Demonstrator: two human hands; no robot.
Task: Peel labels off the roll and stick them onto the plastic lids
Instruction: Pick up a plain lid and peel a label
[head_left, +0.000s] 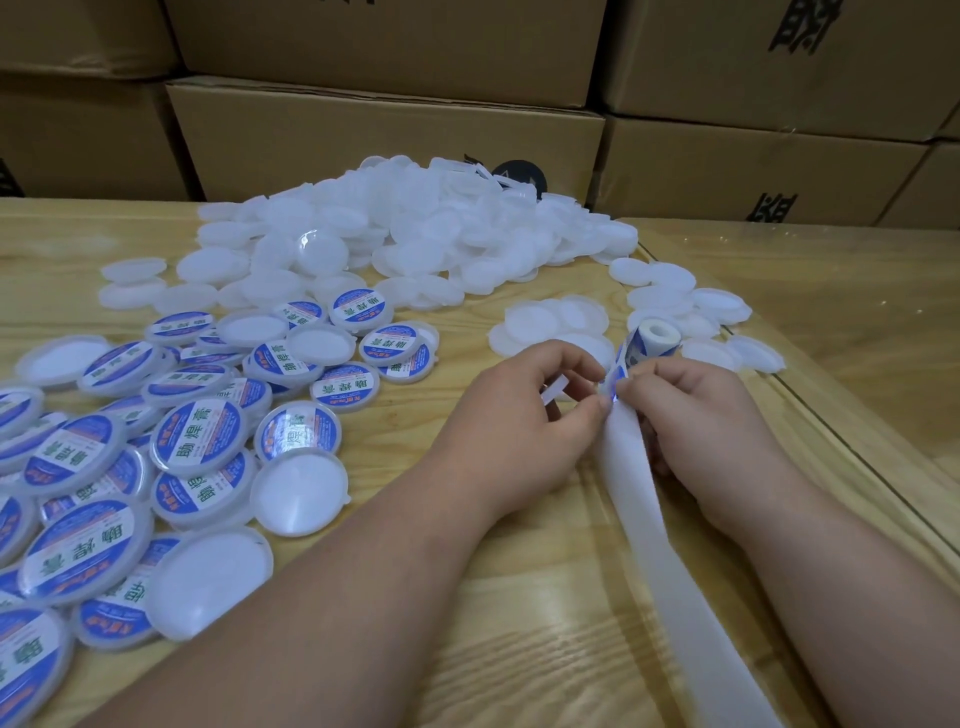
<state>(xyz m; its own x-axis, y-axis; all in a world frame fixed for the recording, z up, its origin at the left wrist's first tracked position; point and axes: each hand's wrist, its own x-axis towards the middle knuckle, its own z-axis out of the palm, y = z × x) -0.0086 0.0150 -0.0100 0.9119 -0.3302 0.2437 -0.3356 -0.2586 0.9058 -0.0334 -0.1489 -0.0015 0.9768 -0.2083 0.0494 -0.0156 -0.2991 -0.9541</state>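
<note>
1. The label (618, 375) is thin, light and limp, sticky on its back. I judge it will curl or fold onto itself if taken by the middle, so the free edge is the place to take hold, with fingertips only.
2. The roll (655, 338) lies on the surface (519, 597) at the right, just beyond the hands. Its white backing strip (670, 545), soft and ribbon-like, trails from the hands toward the near edge.
3. The right hand (685, 410) has its fingers curled round the strip, the thumb and forefinger pinching it where the blue label begins.
4. The left hand (524, 421) has its fingers (597, 410) narrowed to a pinch at the label's edge, touching the right hand's fingertips. How much of the label is lifted I cannot tell.
5. A small white piece (553, 392) shows under the left hand's curled fingers. Whether it is a lid's rim I cannot tell.
6. The plain lids (415, 244) are heaped at the far centre, with a few flat ones (550, 322) just beyond the hands. They look light, stiff and smooth, likely to slide when pressed.
7. The labelled lids (197, 441) lie piled at the near left.
</note>
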